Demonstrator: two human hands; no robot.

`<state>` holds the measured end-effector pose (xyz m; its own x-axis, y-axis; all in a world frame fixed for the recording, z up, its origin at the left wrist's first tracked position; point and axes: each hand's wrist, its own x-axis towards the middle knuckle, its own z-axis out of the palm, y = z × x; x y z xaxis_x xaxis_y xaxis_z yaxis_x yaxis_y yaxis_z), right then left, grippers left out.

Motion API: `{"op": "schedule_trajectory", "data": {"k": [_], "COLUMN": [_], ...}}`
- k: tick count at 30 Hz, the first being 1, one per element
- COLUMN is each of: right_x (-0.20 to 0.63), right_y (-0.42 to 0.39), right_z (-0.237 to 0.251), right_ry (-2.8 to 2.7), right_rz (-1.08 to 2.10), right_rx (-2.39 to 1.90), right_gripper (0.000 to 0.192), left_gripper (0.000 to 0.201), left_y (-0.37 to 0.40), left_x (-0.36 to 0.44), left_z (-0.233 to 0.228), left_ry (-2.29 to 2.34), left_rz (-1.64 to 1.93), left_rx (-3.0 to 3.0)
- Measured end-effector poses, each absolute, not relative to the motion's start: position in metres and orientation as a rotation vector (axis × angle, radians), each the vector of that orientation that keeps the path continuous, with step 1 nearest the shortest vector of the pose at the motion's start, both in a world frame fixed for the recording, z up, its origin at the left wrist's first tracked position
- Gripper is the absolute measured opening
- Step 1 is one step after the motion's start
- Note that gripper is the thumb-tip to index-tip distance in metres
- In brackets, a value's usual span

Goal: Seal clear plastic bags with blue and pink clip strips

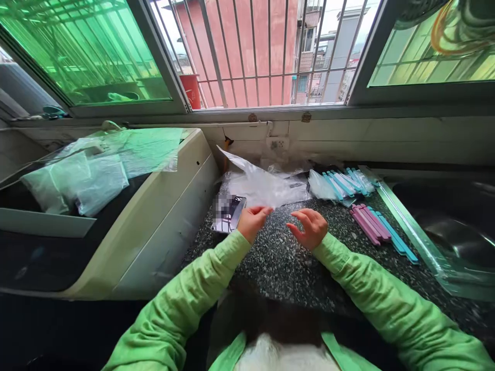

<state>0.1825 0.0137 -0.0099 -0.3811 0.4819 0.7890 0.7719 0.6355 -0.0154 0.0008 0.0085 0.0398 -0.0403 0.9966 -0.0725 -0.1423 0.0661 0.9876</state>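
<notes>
Pinched in the fingers of my left hand is a corner of a clear plastic bag, which stretches up and away over the counter. My right hand hovers just to the right, thumb and fingers apart, with nothing in it. Behind the held bag lie more clear plastic bags. To the right sit pink plastic strips and blue strips, side by side. Farther back, several blue strips lie on or in clear bags.
A speckled dark countertop runs beneath my hands. Beside my left hand lies a phone-like item, partly blurred. A white machine with plastic bags on top stands left. At right is a dark sink with a greenish glass-like edge.
</notes>
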Motion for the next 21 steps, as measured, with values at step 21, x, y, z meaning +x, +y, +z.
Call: {"op": "schedule_trajectory", "data": {"k": [21], "right_x": [0.228], "right_y": [-0.097], "right_z": [-0.011], "right_ry": [-2.171], "right_rz": [-0.598], "right_rx": [-0.919], "right_gripper": [0.009], "left_gripper": [0.036], "left_y": [-0.154], "left_x": [0.027], "left_z": [-0.031], "left_ry": [0.982], "left_rz": [0.995], "left_rx": [0.863]}}
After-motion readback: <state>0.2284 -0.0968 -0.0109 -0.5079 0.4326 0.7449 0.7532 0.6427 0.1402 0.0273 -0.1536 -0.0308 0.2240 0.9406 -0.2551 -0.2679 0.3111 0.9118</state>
